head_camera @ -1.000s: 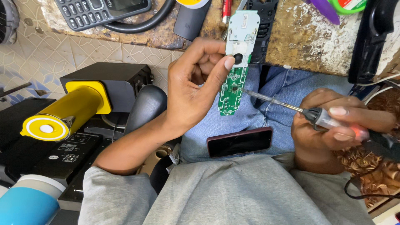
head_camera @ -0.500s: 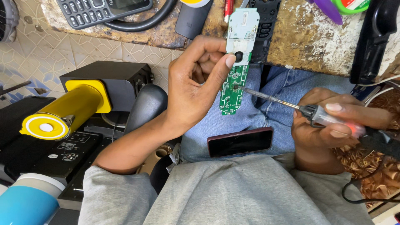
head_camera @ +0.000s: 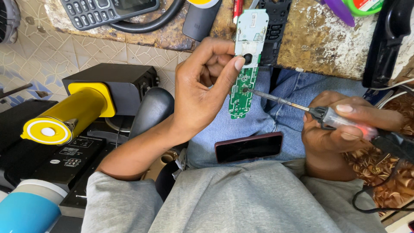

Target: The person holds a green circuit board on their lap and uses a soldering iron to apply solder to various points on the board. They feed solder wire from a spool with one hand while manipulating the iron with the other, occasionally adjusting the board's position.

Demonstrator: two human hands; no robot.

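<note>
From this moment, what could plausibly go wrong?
The left hand pinches the circuit board in mid-air, unsupported, so the soldering iron tip in the right hand could slip across its components. The work hangs over the phone on the person's lap; a drop might hit it.

Grey sweatshirt (sleeves pushed up) over blue jeans.

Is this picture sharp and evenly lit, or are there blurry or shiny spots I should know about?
Head view: daylight falls evenly, with soft shadows only. The green circuit board in the left hand is crisp, and so is the soldering iron in the right hand. The dark phone on the lap shows a faint sheen. The blue cylinder at the frame's corner looks soft and stretched by the wide lens.
</note>
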